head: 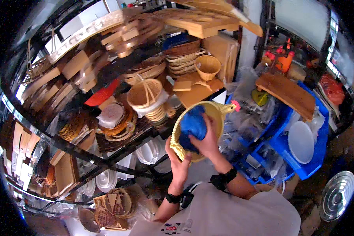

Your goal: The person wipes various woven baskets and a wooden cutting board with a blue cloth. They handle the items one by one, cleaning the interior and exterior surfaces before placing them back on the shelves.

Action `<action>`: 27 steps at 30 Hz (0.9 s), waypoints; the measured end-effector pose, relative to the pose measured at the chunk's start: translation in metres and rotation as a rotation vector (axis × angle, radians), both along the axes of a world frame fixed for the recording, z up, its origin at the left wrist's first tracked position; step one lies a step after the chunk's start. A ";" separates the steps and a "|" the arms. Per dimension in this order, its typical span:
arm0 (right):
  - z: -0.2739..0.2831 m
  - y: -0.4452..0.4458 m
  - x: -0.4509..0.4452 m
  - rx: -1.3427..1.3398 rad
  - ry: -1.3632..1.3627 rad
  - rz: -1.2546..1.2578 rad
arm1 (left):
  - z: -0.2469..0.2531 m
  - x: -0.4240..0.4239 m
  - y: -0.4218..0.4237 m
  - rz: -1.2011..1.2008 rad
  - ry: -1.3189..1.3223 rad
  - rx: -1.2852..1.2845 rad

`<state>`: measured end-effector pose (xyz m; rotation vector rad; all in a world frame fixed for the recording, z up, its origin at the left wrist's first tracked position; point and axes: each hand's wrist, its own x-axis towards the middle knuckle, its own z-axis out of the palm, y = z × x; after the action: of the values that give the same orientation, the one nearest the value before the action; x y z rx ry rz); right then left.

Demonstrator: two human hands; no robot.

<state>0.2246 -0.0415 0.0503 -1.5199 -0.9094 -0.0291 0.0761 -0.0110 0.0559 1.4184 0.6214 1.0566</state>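
Observation:
A yellow woven hen-shaped basket [177, 124], with a red-combed head on its right side, is tilted towards me in front of my chest. My left hand [177, 160] grips its lower rim, thumb on the near side. Inside the basket, my right hand [207, 138] is closed around a blue cloth [194, 124], pressed against the inner wall. Part of the cloth lies behind my fingers. Both wrists wear black bands.
Left of the basket, a shelf carries stacked wicker baskets [146, 93], a small bamboo basket [208, 67] and a red object [103, 93]. Blue plastic bins [302, 166] with clear bags and a wooden board [286, 93] stand on the right. A black metal shelf bar [85, 155] crosses the lower left.

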 end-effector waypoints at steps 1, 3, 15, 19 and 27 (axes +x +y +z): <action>0.006 -0.013 -0.004 0.007 -0.091 0.313 | -0.001 0.014 -0.010 0.017 -0.005 -0.011; 0.028 -0.042 0.009 -0.084 -0.103 0.366 | -0.003 0.035 -0.028 -0.043 -0.229 -0.188; -0.003 -0.101 0.073 -0.226 -0.105 -0.168 | -0.012 0.027 -0.093 -0.016 0.023 -0.062; -0.033 -0.078 0.036 -0.160 -0.030 0.018 | -0.005 0.020 -0.102 0.113 0.085 0.082; 0.011 -0.062 0.008 -0.128 -0.346 0.232 | 0.017 -0.010 -0.089 0.363 0.336 0.254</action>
<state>0.2324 -0.1039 0.0609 -1.5448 -1.3825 -0.0683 0.0656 -0.0996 0.0732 1.7680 1.0464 1.2216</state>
